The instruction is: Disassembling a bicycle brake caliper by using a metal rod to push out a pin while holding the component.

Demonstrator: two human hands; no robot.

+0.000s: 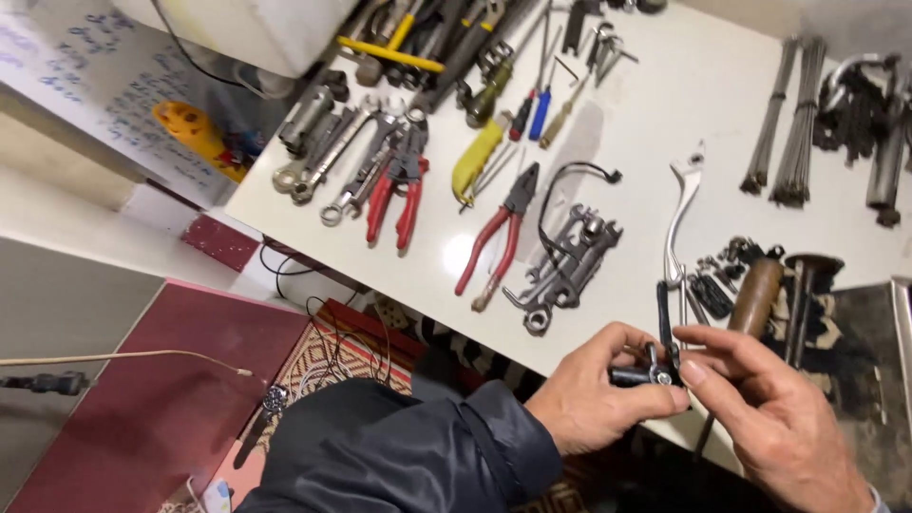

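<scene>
Lower right of frame, I see my left hand (594, 389) and right hand (774, 408) both pinching a small black metal clamp bracket (655, 366) (silver bolt showing) tightly.

White handwritten sheet (90, 90), upper left

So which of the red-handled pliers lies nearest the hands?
The slim red-handled pliers mid-table, right of the other red pair, closest to the left hand.
</scene>
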